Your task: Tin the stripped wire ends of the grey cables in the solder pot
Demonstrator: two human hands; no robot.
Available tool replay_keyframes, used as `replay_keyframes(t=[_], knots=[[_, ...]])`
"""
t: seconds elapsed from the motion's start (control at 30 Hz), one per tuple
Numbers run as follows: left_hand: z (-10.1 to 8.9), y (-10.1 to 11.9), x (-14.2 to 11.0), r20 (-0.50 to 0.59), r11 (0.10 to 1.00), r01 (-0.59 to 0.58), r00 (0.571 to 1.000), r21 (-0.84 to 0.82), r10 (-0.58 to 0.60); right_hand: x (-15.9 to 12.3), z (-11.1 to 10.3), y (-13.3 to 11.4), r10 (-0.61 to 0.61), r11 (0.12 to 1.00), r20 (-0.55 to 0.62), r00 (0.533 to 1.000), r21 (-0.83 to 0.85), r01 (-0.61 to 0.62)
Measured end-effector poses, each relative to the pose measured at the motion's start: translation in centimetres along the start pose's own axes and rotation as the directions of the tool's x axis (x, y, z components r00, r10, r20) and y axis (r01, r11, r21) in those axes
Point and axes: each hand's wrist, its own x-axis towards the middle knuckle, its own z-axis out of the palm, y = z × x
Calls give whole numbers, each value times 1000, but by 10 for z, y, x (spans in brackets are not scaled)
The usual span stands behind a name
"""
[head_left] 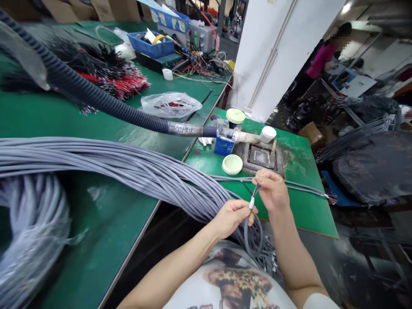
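Between my hands is the end of a grey cable (247, 234), with a white sleeve (251, 202) near its tip and thin coloured wires (255, 190) coming out of it. My left hand (233, 216) pinches the cable just below the sleeve. Above it, my right hand (273, 191) has its fingertips closed on the coloured wires; their very ends are hidden by the fingers. A thick bundle of grey cables (144, 171) runs in from the left and droops beside my left hand. Behind my right hand, separate grey cables (304, 189) lie on the green board.
A square solder pot (262, 158) stands beyond my hands, near a pale round dish (232, 165) and a white cup (268, 134). A ribbed hose (128, 116) crosses above the table to it. Blue bins (151, 45) sit farther back. A person (322, 60) is at the far right.
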Motion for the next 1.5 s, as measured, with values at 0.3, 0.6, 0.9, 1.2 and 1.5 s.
replay_keyframes(t=[0.3, 0.6, 0.9, 1.2, 1.5], knots=[[-5, -2, -8, -111, 995, -34, 993, 90, 44, -4, -25, -26, -104, 796, 92, 990, -590, 138], [8, 7, -7, -110, 964, -50, 991, 260, 81, -38, 15, -4, -208, 629, 135, 969, -740, 238], [5, 2, -16, -92, 953, -35, 994, 302, 65, 5, -6, -3, -203, 974, -232, 951, -148, 172], [2, 3, -16, -127, 954, -78, 985, 290, 119, -40, 1, -14, -85, 520, 213, 973, -824, 226], [5, 8, -16, -183, 914, -112, 963, 391, 197, -25, 12, 14, -171, 729, 22, 985, -669, 142]])
